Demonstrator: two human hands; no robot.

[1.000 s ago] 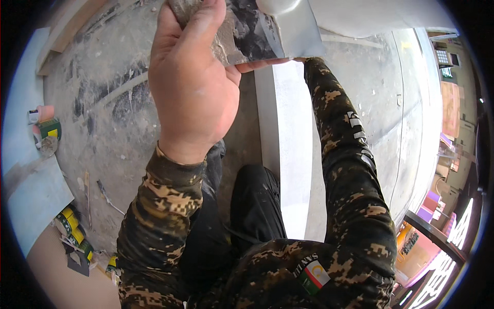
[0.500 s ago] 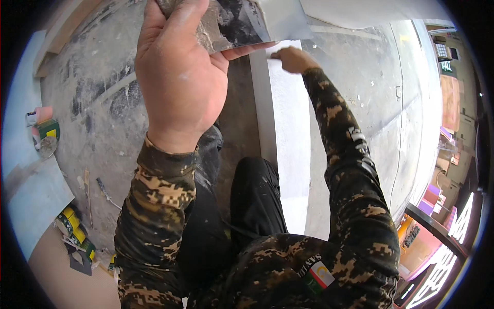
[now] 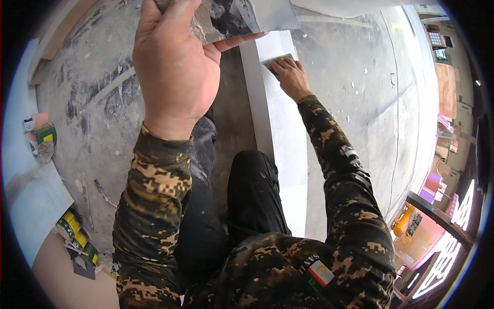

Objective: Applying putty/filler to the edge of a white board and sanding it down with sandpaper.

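Close to me at the top, my left hand (image 3: 177,82) grips a wide flat metal blade (image 3: 275,15) smeared with grey putty, one finger stretched under its edge. Farther right, my right hand (image 3: 293,80) presses a small flat scraper (image 3: 269,64) onto the white upper face of a long narrow beam-like piece (image 3: 289,149). The scraper lies at a slant, partly covered by my fingers. White coating covers the face of the long piece, which runs from beneath the blade down past my right knee.
Dusty grey floor (image 3: 355,98) spreads on both sides. To the left lie stick-like tools (image 3: 87,198), a pale blue sheet (image 3: 38,206), and yellow-and-black packages (image 3: 74,232). A pink container (image 3: 39,121) stands farther up. An orange machine (image 3: 404,221) is at the right.
My right hand has moved slightly down and left onto the white face, and its scraper now shows. My left hand and the blade have shifted a little up and left.
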